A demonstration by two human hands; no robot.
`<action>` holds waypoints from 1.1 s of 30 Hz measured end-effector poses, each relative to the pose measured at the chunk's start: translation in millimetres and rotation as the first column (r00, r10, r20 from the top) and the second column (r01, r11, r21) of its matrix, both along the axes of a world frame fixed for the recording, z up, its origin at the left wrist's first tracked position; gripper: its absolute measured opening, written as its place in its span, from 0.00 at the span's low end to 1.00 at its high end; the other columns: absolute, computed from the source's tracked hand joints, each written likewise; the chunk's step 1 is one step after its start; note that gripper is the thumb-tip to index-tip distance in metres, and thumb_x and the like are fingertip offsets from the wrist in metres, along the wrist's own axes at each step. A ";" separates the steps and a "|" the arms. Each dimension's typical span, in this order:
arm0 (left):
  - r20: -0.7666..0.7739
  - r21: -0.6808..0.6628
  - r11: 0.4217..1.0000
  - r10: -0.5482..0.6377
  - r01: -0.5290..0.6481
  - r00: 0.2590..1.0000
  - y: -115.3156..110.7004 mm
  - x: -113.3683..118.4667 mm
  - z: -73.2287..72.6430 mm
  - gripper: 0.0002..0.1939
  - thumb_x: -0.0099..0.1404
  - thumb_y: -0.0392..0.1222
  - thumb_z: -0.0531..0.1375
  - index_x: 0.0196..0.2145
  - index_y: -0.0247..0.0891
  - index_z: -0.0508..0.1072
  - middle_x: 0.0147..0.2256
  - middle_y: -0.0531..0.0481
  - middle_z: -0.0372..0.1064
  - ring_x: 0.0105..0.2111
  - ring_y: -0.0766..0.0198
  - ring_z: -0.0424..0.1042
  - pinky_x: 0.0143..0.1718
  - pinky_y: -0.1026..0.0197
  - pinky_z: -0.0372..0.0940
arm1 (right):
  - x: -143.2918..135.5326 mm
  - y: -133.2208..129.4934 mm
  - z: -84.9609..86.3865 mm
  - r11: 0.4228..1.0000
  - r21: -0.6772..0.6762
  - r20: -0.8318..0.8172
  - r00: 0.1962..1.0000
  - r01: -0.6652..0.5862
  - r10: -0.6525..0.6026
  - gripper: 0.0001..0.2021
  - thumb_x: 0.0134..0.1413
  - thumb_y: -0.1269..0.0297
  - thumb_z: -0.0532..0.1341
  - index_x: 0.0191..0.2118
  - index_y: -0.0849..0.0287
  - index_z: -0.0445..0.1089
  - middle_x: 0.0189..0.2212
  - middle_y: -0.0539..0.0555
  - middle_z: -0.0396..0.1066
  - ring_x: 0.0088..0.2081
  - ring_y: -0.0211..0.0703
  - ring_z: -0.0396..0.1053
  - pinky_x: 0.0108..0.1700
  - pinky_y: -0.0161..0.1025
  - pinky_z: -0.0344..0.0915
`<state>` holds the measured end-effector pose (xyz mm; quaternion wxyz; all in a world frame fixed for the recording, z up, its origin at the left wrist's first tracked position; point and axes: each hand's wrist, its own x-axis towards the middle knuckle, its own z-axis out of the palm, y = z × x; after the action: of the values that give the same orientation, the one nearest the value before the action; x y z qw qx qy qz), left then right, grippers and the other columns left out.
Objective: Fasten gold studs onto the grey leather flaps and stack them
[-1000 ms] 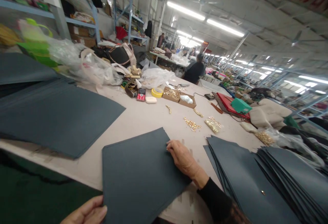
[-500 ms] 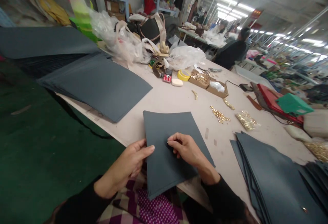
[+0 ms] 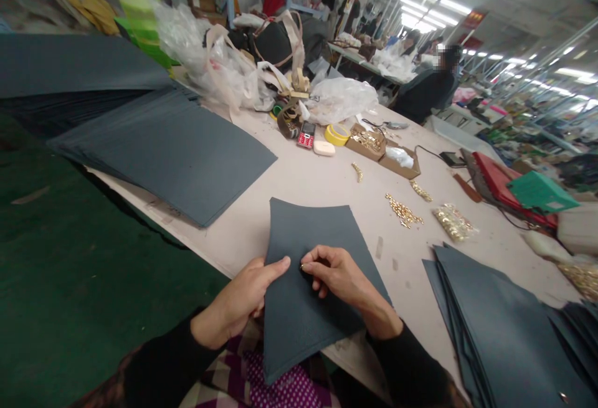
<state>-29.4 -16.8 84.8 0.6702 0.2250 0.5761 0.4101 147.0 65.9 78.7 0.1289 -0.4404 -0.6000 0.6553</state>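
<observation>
A dark blue-grey leather-like panel (image 3: 322, 227) lies partly on the table edge and partly over my lap, bowed a little. My left hand (image 3: 245, 296) grips its left edge, thumb on top and fingers underneath, mostly hidden. Over the middle of the panel, my right hand (image 3: 331, 271) pinches a small gold metal fitting (image 3: 303, 266) between thumb and forefinger, against or just above the surface. The fitting's exact shape is too small to make out. Loose gold fittings (image 3: 402, 210) are scattered on the table beyond the panel.
Stacks of similar panels lie to the left (image 3: 187, 152) and right (image 3: 504, 308). Farther back are cardboard boxes of fittings (image 3: 369, 140), yellow tape (image 3: 337, 134), a red phone (image 3: 307, 135) and plastic bags (image 3: 346, 99). A bag of gold pieces (image 3: 453, 221) lies right. A co-worker (image 3: 427, 90) sits beyond.
My left thumb has slid farther in over the panel, which now bows more and has its near end shifted left. My right hand, still pinching the gold fitting, has moved slightly left.
</observation>
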 end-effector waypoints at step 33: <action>-0.842 0.255 0.433 0.538 0.865 -0.021 13.5 0.7 -89.7 0.40 0.52 0.33 0.54 0.64 0.40 0.56 0.60 0.48 0.64 0.46 0.57 0.76 0.39 0.61 0.73 | 189.6 119.9 12.0 0.662 0.749 0.593 0.452 -0.006 -0.667 0.14 0.59 0.70 0.54 0.39 0.63 0.78 0.38 0.62 0.78 0.42 0.49 0.73 0.43 0.37 0.60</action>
<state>-28.7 -3.3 -4.9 -0.1202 0.8294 0.4990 0.2205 336.5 185.8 90.7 0.1074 -0.7376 -0.6640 0.0594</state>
